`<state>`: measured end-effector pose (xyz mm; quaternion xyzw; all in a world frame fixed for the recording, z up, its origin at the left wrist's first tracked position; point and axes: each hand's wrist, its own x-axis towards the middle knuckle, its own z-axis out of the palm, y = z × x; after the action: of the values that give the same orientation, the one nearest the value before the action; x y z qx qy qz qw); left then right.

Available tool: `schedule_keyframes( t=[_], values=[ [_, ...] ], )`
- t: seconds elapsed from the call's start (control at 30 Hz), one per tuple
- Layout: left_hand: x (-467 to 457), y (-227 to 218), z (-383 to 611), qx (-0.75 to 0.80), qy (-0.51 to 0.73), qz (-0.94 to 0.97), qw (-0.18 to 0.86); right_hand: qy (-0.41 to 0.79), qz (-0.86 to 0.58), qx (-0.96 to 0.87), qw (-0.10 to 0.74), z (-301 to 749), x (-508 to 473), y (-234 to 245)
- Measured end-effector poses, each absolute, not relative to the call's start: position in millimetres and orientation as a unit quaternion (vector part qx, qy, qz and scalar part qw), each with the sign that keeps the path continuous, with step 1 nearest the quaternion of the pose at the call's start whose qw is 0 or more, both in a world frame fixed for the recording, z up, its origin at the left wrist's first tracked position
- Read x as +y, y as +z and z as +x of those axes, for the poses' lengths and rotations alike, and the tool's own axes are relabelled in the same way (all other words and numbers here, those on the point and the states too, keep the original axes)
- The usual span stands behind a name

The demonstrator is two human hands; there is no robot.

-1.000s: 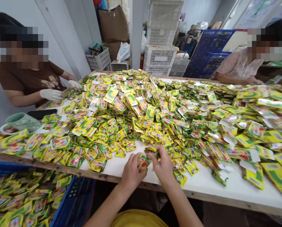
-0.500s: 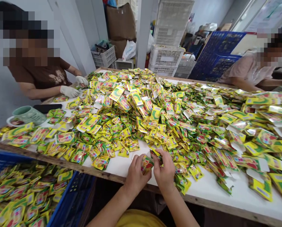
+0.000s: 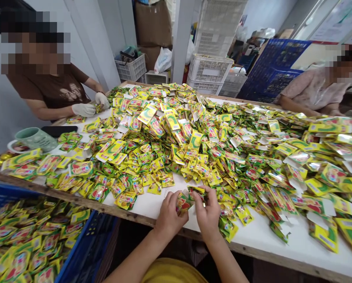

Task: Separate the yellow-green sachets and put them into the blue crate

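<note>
My left hand [image 3: 167, 214] is wrapped round a small printed carton [image 3: 182, 203], which has a red fruit picture and a pale flap at its top. Just right of it, my right hand [image 3: 208, 214] pinches a small green and yellow sachet [image 3: 198, 191] close to the carton's upper end. Both hands are above the front edge of the white table [image 3: 152, 206]. In front of them lies a large heap of similar sachets [image 3: 152, 151], with several yellow cartons [image 3: 195, 140] mixed in. More sachets [image 3: 227, 226] rest beside my right hand.
A blue crate [image 3: 89, 232] full of filled cartons stands below the table at left. A green mug [image 3: 38, 139] and a dark phone [image 3: 59, 130] are on the left end. One gloved co-worker [image 3: 58, 88] sits at left, another [image 3: 308, 88] at far right. White crates [image 3: 209, 70] stand behind.
My right hand has turned slightly, and more of the sachet shows beside the carton. At left, the co-worker's gloved hands have moved closer together around a packet.
</note>
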<state>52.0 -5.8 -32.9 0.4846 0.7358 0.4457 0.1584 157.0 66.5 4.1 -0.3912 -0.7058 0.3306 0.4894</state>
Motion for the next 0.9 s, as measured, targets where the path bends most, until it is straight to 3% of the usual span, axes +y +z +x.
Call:
schedule_keyframes(
  t=[0.1,0.2,0.43,0.6,0.7,0.8,0.9],
  values=[
    [-6.7,-32.5,51.9,0.738,0.442,0.482,0.166,0.405,-0.404,-0.638,0.516,156.2,64.1,5.9],
    [-7.8,-31.8,52.3,0.73,0.441,0.494,0.168,0.433,-0.402,-0.643,0.486,154.7,64.2,6.8],
    [-6.2,-32.2,50.7,0.733,0.492,0.453,0.126,0.263,-0.319,-0.795,0.444,153.8,65.7,3.4],
    [-6.4,-27.5,50.3,0.735,0.456,0.477,0.152,0.424,-0.406,-0.691,0.422,152.7,66.5,0.3],
    [-7.3,-24.1,51.0,0.727,0.456,0.484,0.172,0.331,-0.403,-0.716,0.465,153.9,69.3,-4.2],
    [-8.1,-22.5,51.2,0.71,0.472,0.488,0.188,0.201,-0.311,-0.802,0.469,155.2,67.5,-8.9],
    [-9.0,-22.9,51.6,0.715,0.468,0.486,0.182,0.212,-0.314,-0.806,0.455,155.6,63.0,-5.9]
  ],
)
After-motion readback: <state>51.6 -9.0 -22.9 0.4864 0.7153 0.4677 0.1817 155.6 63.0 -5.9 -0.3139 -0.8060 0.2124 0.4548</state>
